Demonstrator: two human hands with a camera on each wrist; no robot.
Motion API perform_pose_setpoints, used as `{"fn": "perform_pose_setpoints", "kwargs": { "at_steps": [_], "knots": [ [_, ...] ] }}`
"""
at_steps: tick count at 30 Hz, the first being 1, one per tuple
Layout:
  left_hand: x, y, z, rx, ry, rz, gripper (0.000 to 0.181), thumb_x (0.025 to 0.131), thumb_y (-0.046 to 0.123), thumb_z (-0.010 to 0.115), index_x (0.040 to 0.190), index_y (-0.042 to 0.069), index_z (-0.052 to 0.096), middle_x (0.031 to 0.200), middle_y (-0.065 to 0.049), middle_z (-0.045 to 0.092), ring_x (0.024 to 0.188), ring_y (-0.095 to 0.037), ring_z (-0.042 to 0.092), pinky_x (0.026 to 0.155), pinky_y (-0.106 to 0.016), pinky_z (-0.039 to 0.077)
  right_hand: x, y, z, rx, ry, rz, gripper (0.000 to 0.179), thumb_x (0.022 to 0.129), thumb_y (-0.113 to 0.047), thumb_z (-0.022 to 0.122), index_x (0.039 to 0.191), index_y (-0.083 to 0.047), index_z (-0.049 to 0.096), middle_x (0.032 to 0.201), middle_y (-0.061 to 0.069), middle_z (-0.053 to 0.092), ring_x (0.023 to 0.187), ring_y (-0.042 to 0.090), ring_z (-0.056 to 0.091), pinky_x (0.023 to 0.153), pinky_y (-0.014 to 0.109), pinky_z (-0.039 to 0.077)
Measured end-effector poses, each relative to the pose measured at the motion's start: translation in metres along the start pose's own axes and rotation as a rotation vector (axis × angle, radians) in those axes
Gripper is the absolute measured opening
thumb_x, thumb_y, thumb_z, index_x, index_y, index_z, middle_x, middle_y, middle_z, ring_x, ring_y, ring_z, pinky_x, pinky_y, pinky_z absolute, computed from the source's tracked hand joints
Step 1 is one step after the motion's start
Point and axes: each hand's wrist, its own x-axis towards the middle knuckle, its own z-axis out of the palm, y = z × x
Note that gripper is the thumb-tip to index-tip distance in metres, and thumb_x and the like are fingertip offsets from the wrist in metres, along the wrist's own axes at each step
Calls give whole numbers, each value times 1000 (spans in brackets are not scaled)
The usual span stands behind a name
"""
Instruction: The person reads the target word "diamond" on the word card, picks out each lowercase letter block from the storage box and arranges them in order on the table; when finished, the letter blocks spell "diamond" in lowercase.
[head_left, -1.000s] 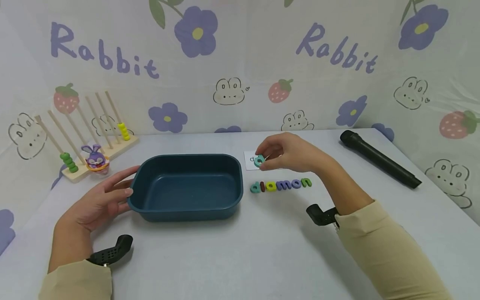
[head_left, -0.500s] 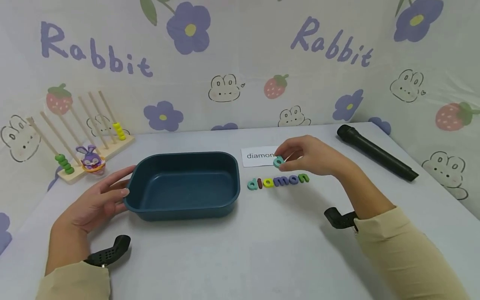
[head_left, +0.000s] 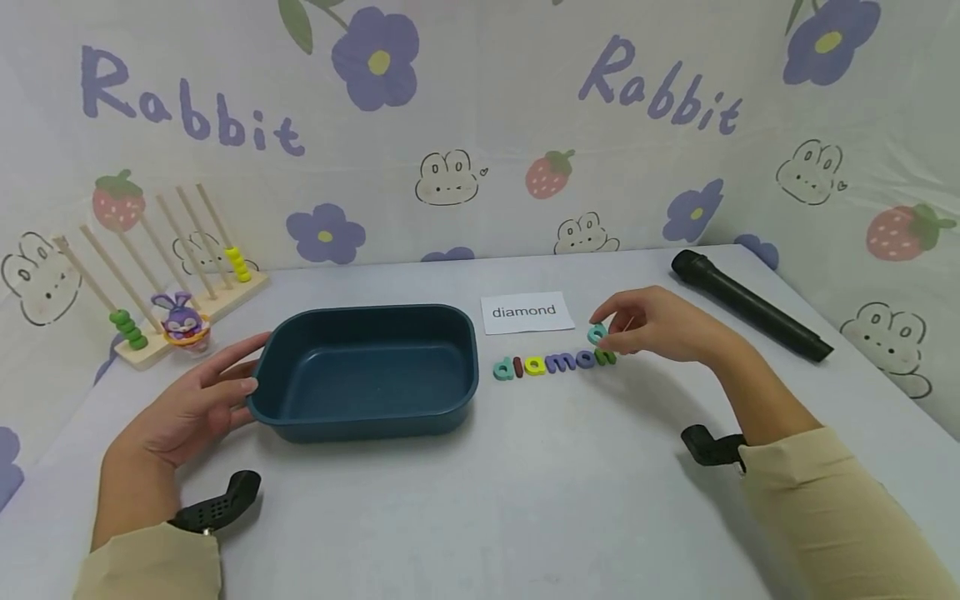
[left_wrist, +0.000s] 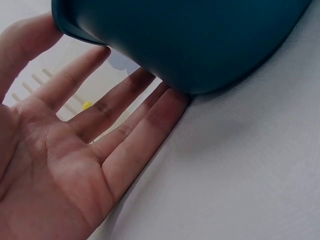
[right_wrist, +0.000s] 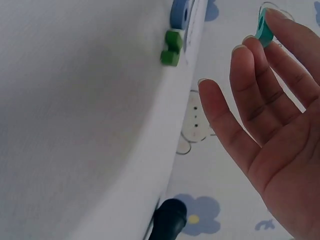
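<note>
My right hand (head_left: 663,323) pinches a small teal toy letter (head_left: 597,334), likely a d, between thumb and fingertips. In the right wrist view the same teal letter (right_wrist: 264,28) is held clear of the table. The hand is over the right end of a row of coloured letters reading "diamon", partly overlapping the green n (head_left: 604,357). A white card (head_left: 527,313) printed "diamond" lies behind the row. My left hand (head_left: 187,400) rests against the left end of a dark teal basin (head_left: 363,429); in the left wrist view, its fairly straight fingers (left_wrist: 145,145) touch the wall.
A wooden bead rack (head_left: 142,348) with green and yellow beads stands at the back left, a purple rabbit figure (head_left: 182,321) beside it. A black microphone (head_left: 750,304) lies at the back right. A printed cloth (head_left: 495,108) hangs behind the table.
My right hand has carried the teal letter rightward from over the card to above the row's right end, uncovering the printed word. The left hand stays at the basin; the head view shifted slightly.
</note>
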Motion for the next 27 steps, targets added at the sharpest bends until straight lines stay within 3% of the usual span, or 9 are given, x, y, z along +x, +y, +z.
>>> {"fn": "perform_pose_setpoints", "kwargs": {
  "at_steps": [6,15,27],
  "knots": [
    [0,-2,-3,-8,-5,13,62,107,12,52,163,28,30,161,-8,23,120,-10,66,95,-31,59,-1,16,-2,-15,1,34,37,93,-24,77,126,-11,70,98,6,70,85,22,65,78,38,54],
    [1,2,1,14,-9,11,64,107,14,54,164,29,28,170,-19,8,120,-7,65,96,-29,59,-4,36,-3,-9,-37,124,39,93,-24,76,128,-10,68,100,8,68,83,23,65,77,34,56],
    [0,2,0,2,2,6,65,106,14,55,164,28,29,169,-18,9,119,-7,66,95,-29,59,4,47,3,-14,-72,153,40,92,-24,78,128,-9,67,92,7,65,76,20,60,69,33,48]
  ]
}}
